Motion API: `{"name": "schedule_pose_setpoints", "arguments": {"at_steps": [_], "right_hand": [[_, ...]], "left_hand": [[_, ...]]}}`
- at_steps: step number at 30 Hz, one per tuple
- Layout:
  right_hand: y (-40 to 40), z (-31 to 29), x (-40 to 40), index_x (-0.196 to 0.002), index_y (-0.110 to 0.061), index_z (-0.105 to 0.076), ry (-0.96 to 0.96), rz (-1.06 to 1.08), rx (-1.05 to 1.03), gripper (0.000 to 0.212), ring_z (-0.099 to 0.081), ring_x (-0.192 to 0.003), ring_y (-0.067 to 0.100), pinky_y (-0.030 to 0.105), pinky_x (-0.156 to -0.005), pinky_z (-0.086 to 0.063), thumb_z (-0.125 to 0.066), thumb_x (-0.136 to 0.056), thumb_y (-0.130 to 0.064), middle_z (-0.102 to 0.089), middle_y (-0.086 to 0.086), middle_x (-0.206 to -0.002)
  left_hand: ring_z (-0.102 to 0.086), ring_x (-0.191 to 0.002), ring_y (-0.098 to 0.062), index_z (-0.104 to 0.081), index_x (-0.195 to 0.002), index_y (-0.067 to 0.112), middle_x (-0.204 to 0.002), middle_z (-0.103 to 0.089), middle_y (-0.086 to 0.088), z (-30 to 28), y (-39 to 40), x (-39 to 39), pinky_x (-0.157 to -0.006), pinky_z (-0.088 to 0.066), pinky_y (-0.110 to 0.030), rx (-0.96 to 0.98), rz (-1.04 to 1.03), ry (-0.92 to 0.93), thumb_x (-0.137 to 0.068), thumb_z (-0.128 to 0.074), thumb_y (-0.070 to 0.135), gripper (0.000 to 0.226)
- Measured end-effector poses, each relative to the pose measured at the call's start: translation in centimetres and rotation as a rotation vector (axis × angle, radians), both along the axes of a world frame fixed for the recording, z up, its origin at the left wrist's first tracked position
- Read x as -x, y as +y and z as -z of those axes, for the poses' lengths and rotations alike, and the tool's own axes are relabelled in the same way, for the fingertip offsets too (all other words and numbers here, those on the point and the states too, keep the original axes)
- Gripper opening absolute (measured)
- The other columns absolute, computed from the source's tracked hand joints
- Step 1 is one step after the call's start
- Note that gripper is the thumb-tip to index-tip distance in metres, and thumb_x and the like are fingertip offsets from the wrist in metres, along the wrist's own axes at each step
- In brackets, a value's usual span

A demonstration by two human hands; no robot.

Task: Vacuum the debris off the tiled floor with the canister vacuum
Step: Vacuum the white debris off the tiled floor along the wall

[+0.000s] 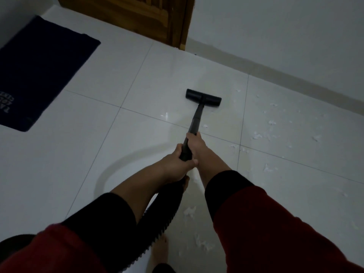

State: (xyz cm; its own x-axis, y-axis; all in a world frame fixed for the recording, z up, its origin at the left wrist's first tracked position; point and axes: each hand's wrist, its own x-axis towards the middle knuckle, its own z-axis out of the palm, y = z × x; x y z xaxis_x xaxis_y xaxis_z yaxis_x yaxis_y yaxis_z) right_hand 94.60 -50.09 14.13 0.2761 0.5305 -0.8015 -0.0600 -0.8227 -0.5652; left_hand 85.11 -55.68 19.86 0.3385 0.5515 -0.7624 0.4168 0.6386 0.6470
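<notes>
A black vacuum wand [195, 120] runs from my hands forward to a flat black floor head [203, 97] resting on the white tiled floor [137, 91]. My left hand [178, 160] grips the lower end of the wand where the ribbed black hose [161, 215] joins it. My right hand [195, 143] grips the wand just above the left. Small white scraps of debris [264, 134] lie scattered on the tiles right of the head, and more debris [199, 241] lies near my feet. The dark canister [13, 243] shows at the lower left edge.
A dark blue mat [39, 71] lies on the floor at the left. A wooden door [137, 16] stands at the back, and a white wall [285, 36] with a skirting runs along the right. My bare foot [160, 251] is on the tiles below the hose.
</notes>
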Motion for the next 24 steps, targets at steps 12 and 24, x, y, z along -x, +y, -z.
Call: {"name": "schedule_pose_setpoints", "arguments": {"at_steps": [12,24], "right_hand": [[4.7,1.4,-1.6,-0.150,-0.012,-0.024,-0.078,-0.037,0.010,0.049,-0.043,-0.061,0.013,0.023,-0.045,-0.036,-0.036,-0.103,-0.020,-0.048,0.016,-0.134],[-4.3,-0.4,0.5,-0.150,-0.016,-0.026,-0.004,0.050,0.011,0.049,-0.046,-0.064,0.014,0.030,-0.068,-0.047,-0.037,-0.103,-0.022,-0.049,0.016,-0.132]], "left_hand": [[-0.053,-0.043,-0.016,-0.019,-0.147,0.029,-0.067,-0.051,-0.011,1.4,4.5,-1.6,-0.042,-0.047,-0.025,0.059,-0.061,-0.081,-0.096,-0.051,0.025,0.061],[-0.053,-0.046,-0.019,-0.016,-0.147,0.034,-0.063,-0.052,-0.009,-1.6,-4.3,1.1,-0.044,-0.047,-0.023,0.027,-0.009,-0.079,-0.096,-0.052,0.025,0.063]]}}
